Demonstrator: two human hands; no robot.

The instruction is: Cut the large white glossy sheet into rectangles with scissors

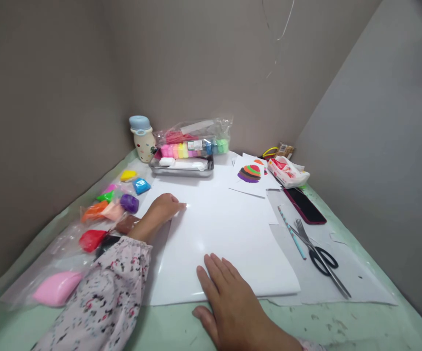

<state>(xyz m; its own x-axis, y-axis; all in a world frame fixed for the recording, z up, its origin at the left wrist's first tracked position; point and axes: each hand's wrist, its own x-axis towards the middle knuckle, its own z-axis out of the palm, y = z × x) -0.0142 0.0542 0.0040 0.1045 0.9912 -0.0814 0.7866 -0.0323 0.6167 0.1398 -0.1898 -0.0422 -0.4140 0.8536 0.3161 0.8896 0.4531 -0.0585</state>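
Fingers of the left hand (164,208) are curled in, thumb and forefinger tips together and pointing right, at the left side of the white sheet (216,226); whether they pinch its edge or only press on it, I cannot tell. Fingers of the right hand (233,300) are spread and grip nothing: they lie on the sheet across its near edge, pointing away and a little left, while the thumb reaches past that edge, towards the table (291,321).

So the sheet lies between the two hands, in the middle of the table. Its near edge runs roughly left to right; its sides run away towards the table's far corner, but other white sheets overlap there, so its far end and long axis are hard to make out. The right hand is nearer the near edge and the left is farther up, by the left side.

Clay packs (57,288) lie along the table's left edge, beside the left sleeve (118,282); the scissors (327,252) and fork (337,280) lie crossed towards the right edge, clear of both hands.
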